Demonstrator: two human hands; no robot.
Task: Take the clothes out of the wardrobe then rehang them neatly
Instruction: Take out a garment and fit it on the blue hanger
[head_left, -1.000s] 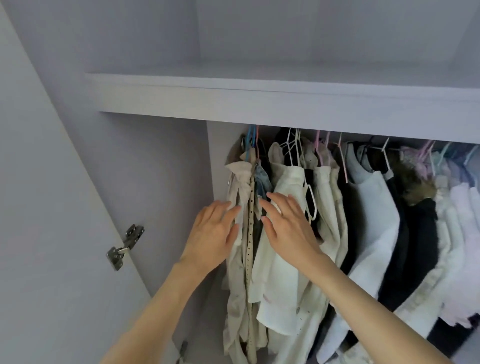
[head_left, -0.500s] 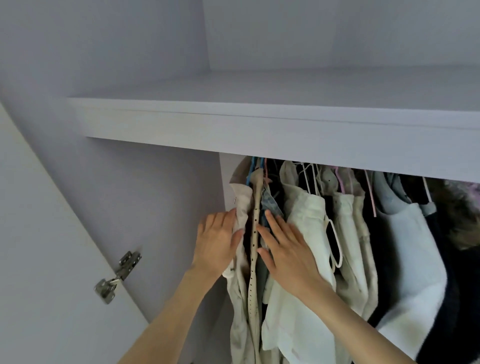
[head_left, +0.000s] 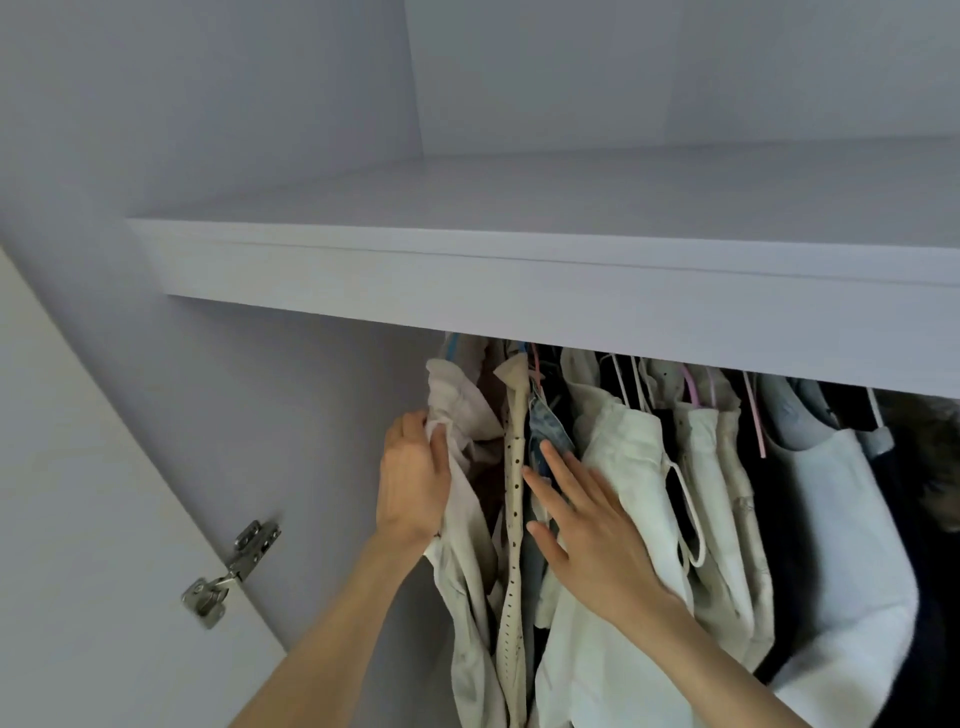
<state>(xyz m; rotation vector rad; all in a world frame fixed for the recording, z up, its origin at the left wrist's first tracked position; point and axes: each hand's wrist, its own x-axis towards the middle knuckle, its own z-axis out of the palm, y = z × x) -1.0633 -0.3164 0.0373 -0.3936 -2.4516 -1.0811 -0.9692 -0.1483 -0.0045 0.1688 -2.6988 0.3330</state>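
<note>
Pale lilac wardrobe walls (head_left: 291, 395) fill the head view, with a thick white shelf (head_left: 519, 291) running across the upper middle and clothes hanging in the dark space below its front edge. At the lower left, the open wardrobe door (head_left: 78, 519) carries a metal hinge (head_left: 228, 571) against the side wall.

Nearest that side wall hangs a beige garment (head_left: 462, 551), its top bunched and creased. The left hand (head_left: 413, 483) grips this garment's outer edge, fingers curled around a fold of the cloth with the thumb on top. Just beside it hangs a cream belt (head_left: 514, 499) punched with a row of dark holes, running straight down from under the shelf. Behind the belt a scrap of blue denim (head_left: 550, 431) shows.

The right hand (head_left: 592, 540) lies flat against a white garment (head_left: 623, 457) on the other side of the belt, fingers straight and slightly spread, fingertips reaching toward the denim; it holds nothing. A thin white strap loop (head_left: 688, 514) dangles from that garment's right edge.

Farther toward the right edge of the rail hang more cream pieces on white and pink hangers (head_left: 691, 387), then a pale blue-white top (head_left: 831, 519) and dark clothing (head_left: 930, 571) at the frame's edge.
</note>
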